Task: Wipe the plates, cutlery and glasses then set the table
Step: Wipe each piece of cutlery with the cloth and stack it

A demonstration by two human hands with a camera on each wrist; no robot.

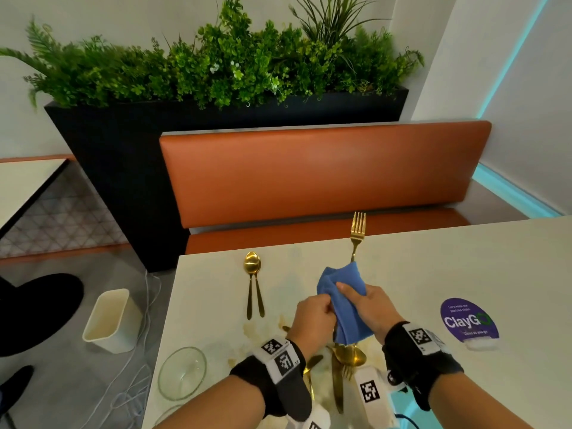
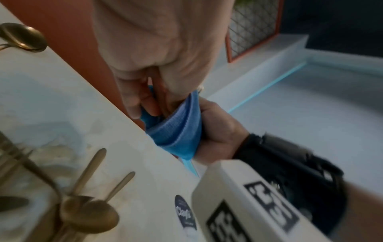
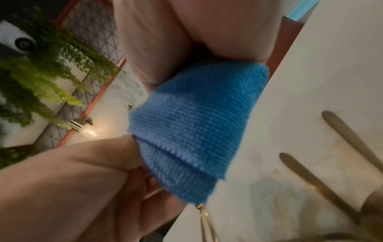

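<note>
A blue cloth (image 1: 342, 300), gold fork (image 1: 357, 235) and spoons (image 1: 253, 283), a cream tabletop (image 1: 433, 274) stained brown, a purple sticker (image 1: 469, 320), an orange bench (image 1: 325, 174).

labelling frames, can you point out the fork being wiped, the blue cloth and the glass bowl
fork (image 1: 358, 226): head view, on the tines above the cloth.
blue cloth (image 1: 342, 278): head view, on its upper fold.
glass bowl (image 1: 182, 373): head view, on its clear base.

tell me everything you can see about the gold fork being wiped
The gold fork looks like shiny metal, four tines pointing away toward the bench, raised above the table. Its handle is wrapped in the blue cloth, which the right hand grips; the left hand pinches the hidden lower end. Only tines and neck show.
</note>
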